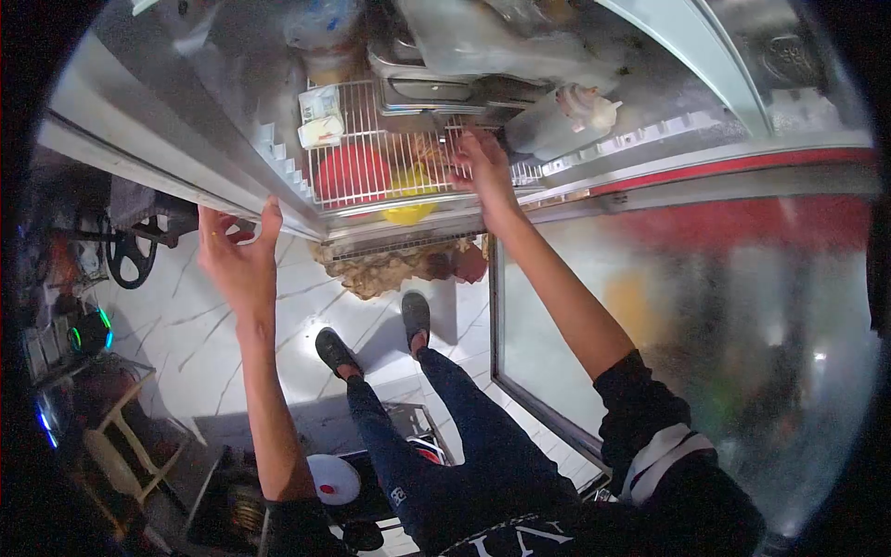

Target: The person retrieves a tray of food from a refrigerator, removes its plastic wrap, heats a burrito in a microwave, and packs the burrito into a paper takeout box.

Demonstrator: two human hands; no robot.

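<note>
My left hand (239, 265) is at the left upright edge of an upright display fridge, its thumb on the pale frame (167, 167) and its other fingers partly hidden at the edge. Inside the fridge opening, my right hand (486, 178) hovers over the right front of a white wire shelf (371, 110), fingers loosely bent and apart, with nothing visible in them. Beneath that shelf show a red round thing (353, 173) and a yellow one (409, 197). A small white package (321, 118) lies on the shelf, with metal trays (427, 90) further right.
The glass door (650, 325) stands swung out to the right, fogged. A crumpled brown cloth or cardboard (380, 271) lies on the tiled floor (297, 306) by the fridge base. Plastic bags (483, 37) fill the upper shelf. Behind my legs are a black crate (223, 501) and a white round lid (332, 480).
</note>
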